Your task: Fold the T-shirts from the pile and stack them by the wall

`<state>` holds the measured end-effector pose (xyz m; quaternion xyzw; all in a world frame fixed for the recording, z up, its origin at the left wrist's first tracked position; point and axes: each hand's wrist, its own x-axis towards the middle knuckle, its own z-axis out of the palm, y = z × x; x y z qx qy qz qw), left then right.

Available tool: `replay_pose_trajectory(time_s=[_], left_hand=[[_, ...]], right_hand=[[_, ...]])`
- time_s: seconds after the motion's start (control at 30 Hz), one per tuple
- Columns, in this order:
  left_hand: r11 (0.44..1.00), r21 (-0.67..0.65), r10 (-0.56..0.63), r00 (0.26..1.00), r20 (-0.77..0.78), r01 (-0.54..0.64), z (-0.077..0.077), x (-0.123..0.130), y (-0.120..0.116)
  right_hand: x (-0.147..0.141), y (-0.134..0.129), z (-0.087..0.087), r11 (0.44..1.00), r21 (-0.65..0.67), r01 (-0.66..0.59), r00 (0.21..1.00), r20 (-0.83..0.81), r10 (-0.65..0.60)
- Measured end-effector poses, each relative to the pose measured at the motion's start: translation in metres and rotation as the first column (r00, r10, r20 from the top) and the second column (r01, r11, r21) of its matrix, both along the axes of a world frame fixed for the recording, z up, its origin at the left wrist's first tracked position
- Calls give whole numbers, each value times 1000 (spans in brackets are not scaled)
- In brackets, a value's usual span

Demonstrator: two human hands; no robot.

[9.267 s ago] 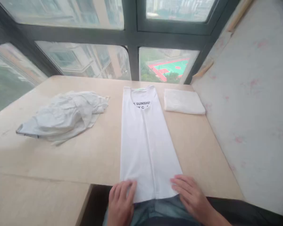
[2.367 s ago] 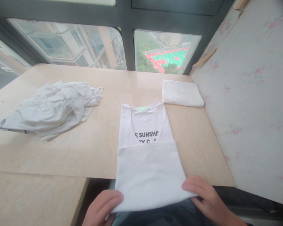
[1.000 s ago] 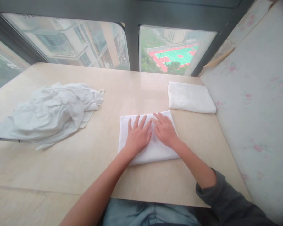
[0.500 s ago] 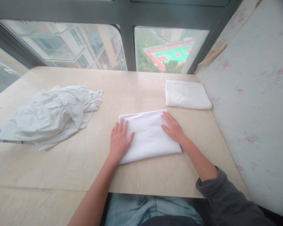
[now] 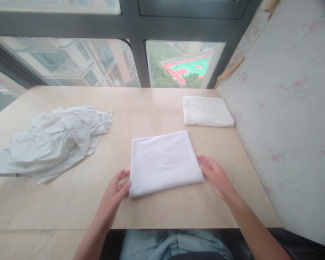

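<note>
A white cloth (image 5: 165, 160), folded into a flat rectangle, lies on the wooden surface in front of me. My left hand (image 5: 115, 196) is at its lower left edge, fingers apart and slightly curved, fingertips by the cloth's side. At the right edge is my right hand (image 5: 215, 177), its fingers loosely extended with the tips against or just beside the fold. Neither hand is closed on the cloth.
A crumpled white cloth (image 5: 62, 139) lies at the left of the wooden surface (image 5: 148, 112). Another folded white cloth (image 5: 208, 111) sits at the back right, near the flower-patterned wall (image 5: 292, 122). Dark window frames (image 5: 141, 61) stand along the back.
Both hands have come off the top of the folded cloth and moved to its left and right edges. The camera view has shifted slightly.
</note>
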<state>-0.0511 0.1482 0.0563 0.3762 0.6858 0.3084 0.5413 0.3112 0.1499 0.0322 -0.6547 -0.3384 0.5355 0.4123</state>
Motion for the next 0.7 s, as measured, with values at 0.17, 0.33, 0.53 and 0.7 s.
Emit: replay_pose_trajectory(time_s=[0.17, 0.33, 0.53, 0.7], left_hand=[[975, -189, -88, 987, 133, 113, 9, 5, 13], [970, -179, -160, 986, 37, 164, 5, 12, 17], [987, 3, -163, 986, 41, 163, 6, 27, 17], [974, 188, -138, 988, 64, 124, 10, 66, 48]], right_hand=[[-3, 0, 5, 979, -134, -152, 988, 17, 156], [-18, -11, -5, 976, -34, -216, 929, 302, 216], [-12, -14, -6, 987, 120, -108, 836, 549, 25], [27, 21, 21, 964, 254, -82, 787, 610, -93]])
